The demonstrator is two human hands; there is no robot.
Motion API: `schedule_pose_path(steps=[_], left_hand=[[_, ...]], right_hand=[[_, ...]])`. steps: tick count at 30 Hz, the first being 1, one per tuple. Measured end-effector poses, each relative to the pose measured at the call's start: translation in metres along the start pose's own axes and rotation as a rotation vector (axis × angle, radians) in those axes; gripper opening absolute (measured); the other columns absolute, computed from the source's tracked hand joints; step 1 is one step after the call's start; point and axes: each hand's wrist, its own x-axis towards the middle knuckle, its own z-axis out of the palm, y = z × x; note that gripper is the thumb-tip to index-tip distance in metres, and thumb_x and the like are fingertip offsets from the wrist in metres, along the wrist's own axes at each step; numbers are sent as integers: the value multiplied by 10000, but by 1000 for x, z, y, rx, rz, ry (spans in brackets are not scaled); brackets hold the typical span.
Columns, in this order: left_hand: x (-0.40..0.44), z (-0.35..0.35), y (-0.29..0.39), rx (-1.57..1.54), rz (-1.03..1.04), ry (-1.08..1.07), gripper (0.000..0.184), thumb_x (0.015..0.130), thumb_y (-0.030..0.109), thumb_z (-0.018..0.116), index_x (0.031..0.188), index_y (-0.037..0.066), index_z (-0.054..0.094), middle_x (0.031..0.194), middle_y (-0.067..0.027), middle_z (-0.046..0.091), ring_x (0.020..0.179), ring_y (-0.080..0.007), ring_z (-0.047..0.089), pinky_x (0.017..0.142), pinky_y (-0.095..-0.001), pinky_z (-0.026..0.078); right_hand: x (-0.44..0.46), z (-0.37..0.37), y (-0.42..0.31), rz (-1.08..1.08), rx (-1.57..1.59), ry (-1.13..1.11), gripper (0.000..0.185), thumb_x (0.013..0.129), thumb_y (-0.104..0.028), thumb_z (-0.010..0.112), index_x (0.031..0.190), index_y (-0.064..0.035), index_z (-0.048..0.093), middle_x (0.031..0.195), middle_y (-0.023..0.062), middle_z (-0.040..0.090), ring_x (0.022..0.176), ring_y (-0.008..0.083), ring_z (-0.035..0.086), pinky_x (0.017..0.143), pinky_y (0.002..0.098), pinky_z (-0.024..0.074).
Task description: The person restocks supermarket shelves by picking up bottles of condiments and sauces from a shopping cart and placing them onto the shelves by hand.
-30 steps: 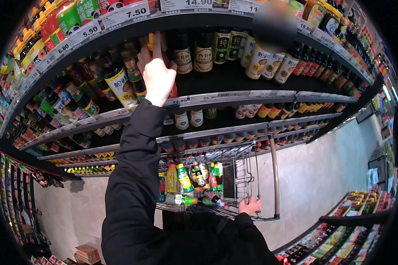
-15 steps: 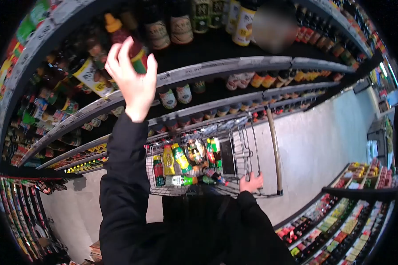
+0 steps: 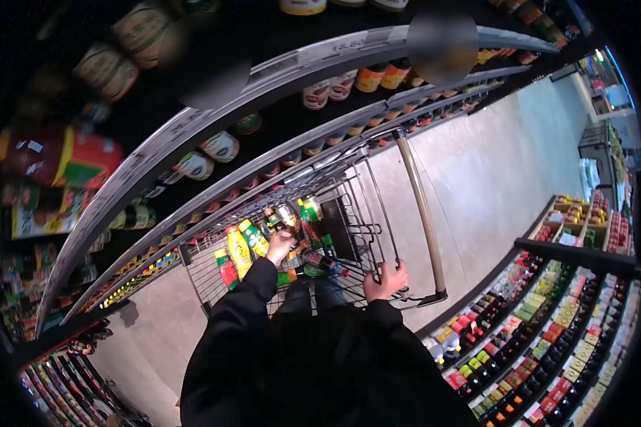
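My left hand (image 3: 280,247) is over the wire shopping cart (image 3: 208,267), its fingers curled in among the bottles; what they hold, if anything, is unclear. Beside it in the cart lie a green-and-yellow bottle (image 3: 253,238), a yellow bottle (image 3: 238,252) and a red bottle with a green cap (image 3: 226,270). Dark bottles (image 3: 319,260) are to its right. My right hand (image 3: 386,280) is closed round the cart's wire frame, left of the long handle bar (image 3: 420,206).
Shelves (image 3: 214,107) of jars and bottles curve along the upper left, with a large dark red bottle (image 3: 64,154) at the far left. Another stocked shelf unit (image 3: 584,256) stands at the lower right. Grey floor (image 3: 477,185) lies beyond the handle.
My left hand has come down from the shelf, away from the red bottle, to the cart. My view has turned, and the cart appears tilted. My right hand remains on the cart.
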Motion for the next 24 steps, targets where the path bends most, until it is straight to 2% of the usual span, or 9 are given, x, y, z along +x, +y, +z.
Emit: schedule_pose_path(steps=[5, 7, 9, 11, 17, 18, 21, 22, 24], left_hand=[[78, 59, -67, -153, -53, 132, 177, 816, 69, 675, 926, -11, 561, 759, -61, 630, 601, -108, 560, 458, -273, 403], [108, 73, -53, -150, -161, 40, 365, 847, 152, 687, 1104, -18, 493, 751, -34, 590, 572, -105, 545, 444, -265, 394], [136, 87, -54, -202, -53, 172, 543, 805, 192, 755, 1229, 30, 459, 1006, -116, 626, 856, -190, 600, 733, -336, 499], [172, 96, -61, 27, 187, 352, 638, 797, 234, 777, 1276, -7, 431, 1100, -140, 609, 949, -214, 588, 838, -338, 487], [189, 106, -25, -113, -22, 191, 594, 753, 184, 836, 1213, -32, 528, 1094, -106, 640, 914, -204, 616, 839, -350, 504], [202, 110, -46, -9, 164, 343, 536, 744, 128, 834, 1182, -27, 566, 1053, -100, 661, 888, -212, 628, 815, -362, 515], [228, 89, -66, 381, -110, 163, 509, 759, 147, 820, 1167, -63, 600, 1093, -113, 669, 879, -189, 634, 796, -365, 520], [238, 87, -99, 330, 164, 289, 487, 754, 161, 823, 1125, -86, 627, 1023, -124, 684, 832, -199, 640, 783, -363, 521], [248, 67, -133, 122, 154, 142, 499, 747, 166, 829, 1124, -92, 627, 1026, -128, 681, 843, -196, 637, 785, -361, 521]], right_hand=[[-1, 4, 2, 9, 23, 11, 317, 504, -145, 688, 815, -198, 659, 1216, 220, 510, 1034, 402, 482, 843, 478, 342], [0, 3, 2, 17, -63, -2, 317, 487, -192, 655, 799, -199, 710, 1186, 255, 541, 951, 398, 513, 762, 469, 361], [-6, 7, 5, 63, -76, -47, 312, 509, -166, 692, 819, -201, 688, 1209, 240, 515, 1030, 397, 490, 843, 477, 336], [-1, 5, 5, 51, -53, -34, 323, 499, -177, 666, 818, -204, 703, 1164, 253, 543, 968, 397, 511, 792, 476, 352], [6, 0, 7, 69, -15, -73, 333, 492, -200, 651, 818, -213, 714, 1096, 247, 578, 871, 387, 539, 744, 475, 371], [6, 0, 7, 74, -22, -78, 328, 494, -203, 653, 817, -211, 711, 1098, 233, 573, 871, 387, 539, 751, 475, 371], [5, -1, 3, 146, 14, -128, 263, 541, -132, 652, 791, -201, 701, 1126, 218, 558, 947, 384, 517, 810, 487, 343], [6, 1, 2, 137, 0, -100, 266, 539, -139, 650, 792, -201, 702, 1124, 218, 559, 945, 385, 518, 810, 487, 344], [6, 0, 1, 115, -16, -84, 273, 532, -155, 645, 794, -206, 704, 1124, 219, 559, 947, 388, 518, 809, 484, 346]])
